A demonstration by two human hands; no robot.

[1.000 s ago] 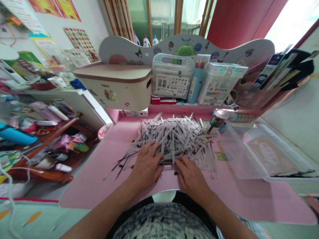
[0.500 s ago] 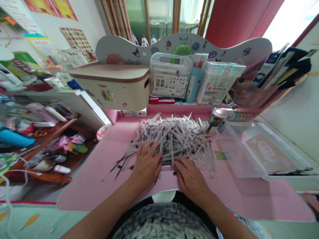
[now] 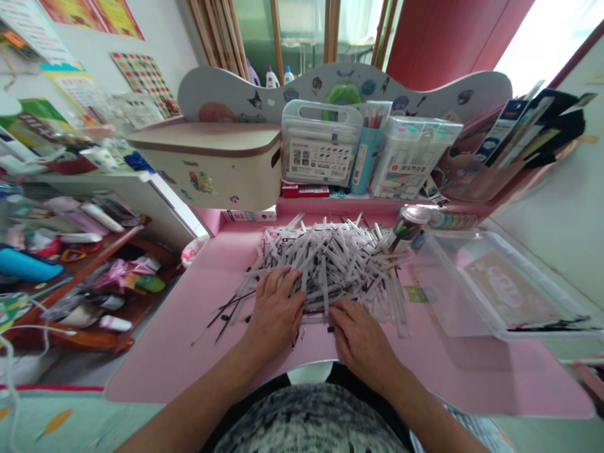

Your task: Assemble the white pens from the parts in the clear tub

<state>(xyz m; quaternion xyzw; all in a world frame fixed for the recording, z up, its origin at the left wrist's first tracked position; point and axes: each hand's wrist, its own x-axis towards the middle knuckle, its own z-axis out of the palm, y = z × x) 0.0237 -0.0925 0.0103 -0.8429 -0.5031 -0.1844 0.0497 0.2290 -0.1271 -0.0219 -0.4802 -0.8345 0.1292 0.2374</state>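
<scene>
A heap of translucent white pen barrels (image 3: 330, 255), mixed with thin black pieces, covers the middle of the pink desk. My left hand (image 3: 275, 309) lies palm down on the heap's near left edge, its fingers stretched out over the barrels. At the near right edge rests my right hand (image 3: 362, 330), fingers extended and their tips touching the barrels. Neither hand grips anything that I can see. One barrel (image 3: 325, 292) points toward me between the hands. Small black caps (image 3: 331, 329) lie near the right fingertips. Under both palms the view is hidden.
A clear plastic box (image 3: 509, 289) stands on the desk's right side, with thin black pieces inside. Behind the heap's right end is a can (image 3: 409, 223). The raised shelf holds a lidded beige bin (image 3: 207, 167), marker cases (image 3: 318, 148) and a pen holder (image 3: 486, 170).
The whole view has shifted very slightly to the left. Both hands stay in the same place on the heap, and the barrels look unmoved.
</scene>
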